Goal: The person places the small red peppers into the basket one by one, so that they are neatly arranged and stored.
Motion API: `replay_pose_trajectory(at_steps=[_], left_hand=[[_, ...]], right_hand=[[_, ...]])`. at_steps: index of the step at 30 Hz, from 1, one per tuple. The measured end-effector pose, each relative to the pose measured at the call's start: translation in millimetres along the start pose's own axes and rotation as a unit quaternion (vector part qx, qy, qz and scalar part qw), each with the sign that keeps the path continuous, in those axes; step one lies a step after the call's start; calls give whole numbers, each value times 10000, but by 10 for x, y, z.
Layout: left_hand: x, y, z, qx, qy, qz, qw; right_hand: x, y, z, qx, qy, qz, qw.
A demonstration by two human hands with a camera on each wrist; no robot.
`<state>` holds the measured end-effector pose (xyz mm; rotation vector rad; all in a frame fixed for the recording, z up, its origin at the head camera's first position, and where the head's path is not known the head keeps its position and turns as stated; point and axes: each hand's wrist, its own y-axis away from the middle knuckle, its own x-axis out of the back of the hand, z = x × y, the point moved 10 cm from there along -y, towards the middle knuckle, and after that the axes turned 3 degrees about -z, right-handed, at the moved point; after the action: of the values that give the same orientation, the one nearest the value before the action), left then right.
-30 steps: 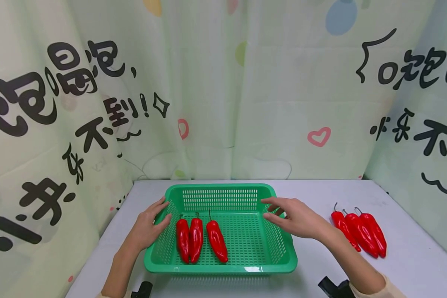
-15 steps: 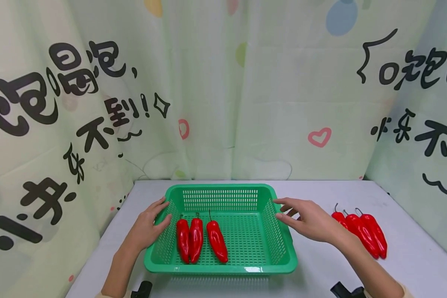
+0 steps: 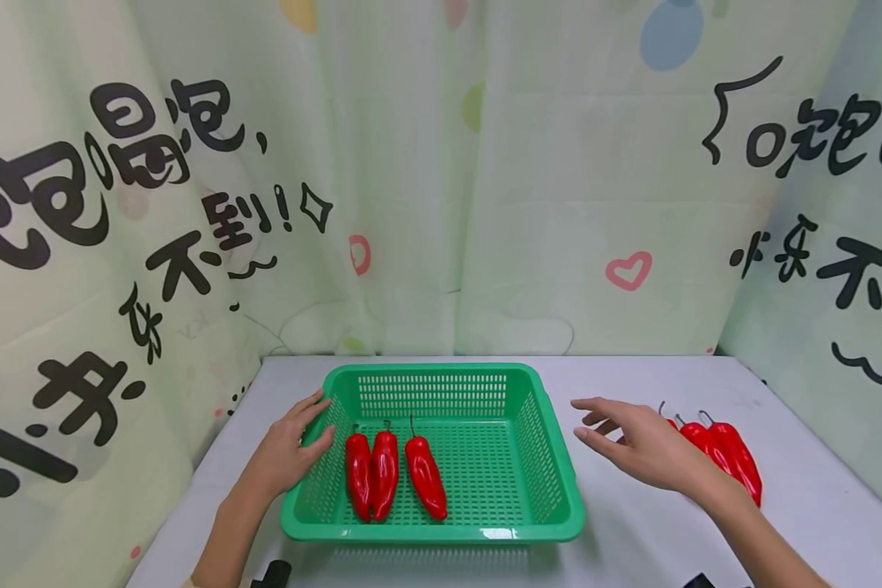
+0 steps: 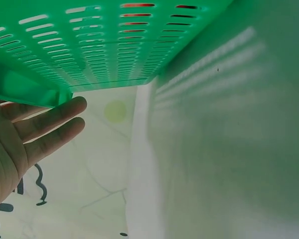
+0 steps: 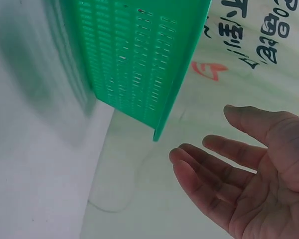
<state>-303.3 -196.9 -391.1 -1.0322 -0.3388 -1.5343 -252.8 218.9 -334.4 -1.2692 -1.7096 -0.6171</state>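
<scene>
A green plastic basket (image 3: 525, 482) with slotted walls stands on the table; three red chili peppers (image 3: 385, 474) lie in its left half, stems toward the back. My left hand (image 3: 287, 449) rests at the basket's left rim, thumb over the edge and fingers extended along it. In the left wrist view, straight fingers (image 4: 52, 119) show just beneath the rim. Right of the basket, my right hand (image 3: 635, 441) hovers apart from it, fingers loosely bent and holding nothing. Behind that hand and forearm, more red chili peppers (image 3: 735, 453) lie on the table, partly hidden.
The white table (image 3: 617, 376) extends past the basket on both sides. A pale curtain (image 3: 529, 204) with dark lettering and coloured shapes hangs behind and at both sides. A black strap piece (image 3: 273, 574) shows near the left wrist.
My right hand has moved from over the basket's right rim outward to the right, and now covers part of the peppers there. The left hand stays at the left rim.
</scene>
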Motion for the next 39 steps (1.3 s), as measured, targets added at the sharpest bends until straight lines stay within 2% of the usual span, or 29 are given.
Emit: replay_pose_trajectory(at_steps=[11, 20, 28, 39], left_hand=[[-14, 15, -15, -3, 16, -55, 10000], [-14, -13, -6, 34, -209, -172, 9996], [-14, -14, -26, 70, -210, -130, 9997], [-23, -10, -3, 51, -84, -79, 9999]], right_hand=[[-50, 46, 236, -146, 13, 26, 9999], [-5, 116, 402, -333, 44, 200, 9992], [49, 177, 504, -180, 223, 431, 9987], [46, 243, 692, -470, 216, 568, 9970]])
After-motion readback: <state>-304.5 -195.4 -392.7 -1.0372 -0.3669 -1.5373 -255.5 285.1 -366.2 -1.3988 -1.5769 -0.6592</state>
